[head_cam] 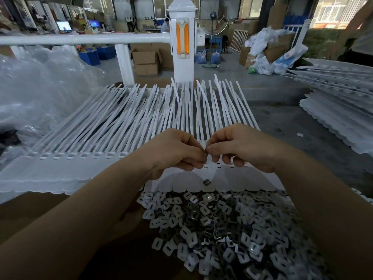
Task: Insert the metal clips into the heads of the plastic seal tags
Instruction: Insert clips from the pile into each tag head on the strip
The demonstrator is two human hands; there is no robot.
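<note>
Heap of metal clips (218,229) fills the near-right part of the brown work surface (36,215): small flat squarish stampings w/ rounded corners and a slot in the middle, shiny to dull grey, lying loose at all angles. No wall or rim of a container shows round them. One lone dark clip (207,182) sits apart on the white plastic, just beyond the heap's far edge.

Plastic seal tags (125,126) lie across the surface's middle as a joined white strip: thin flat tails fanning away toward the far edge, a row of slotted heads (66,155) in a line, scalloped flags along the near side. Smooth, matte, moulded.

Left hand (173,150) and right hand (240,146) meet over the head row, fingers curled, thumb and forefinger tips pinched together on a tiny metal clip (205,152) between them; which hand carries the hold can't be told.

More stacked tag sheets (339,110) at the right edge. Crumpled clear plastic bags (40,89) at far left. White railing post (182,41) w/ orange reflector stands beyond the far edge; cardboard boxes (146,61) on the floor behind.
</note>
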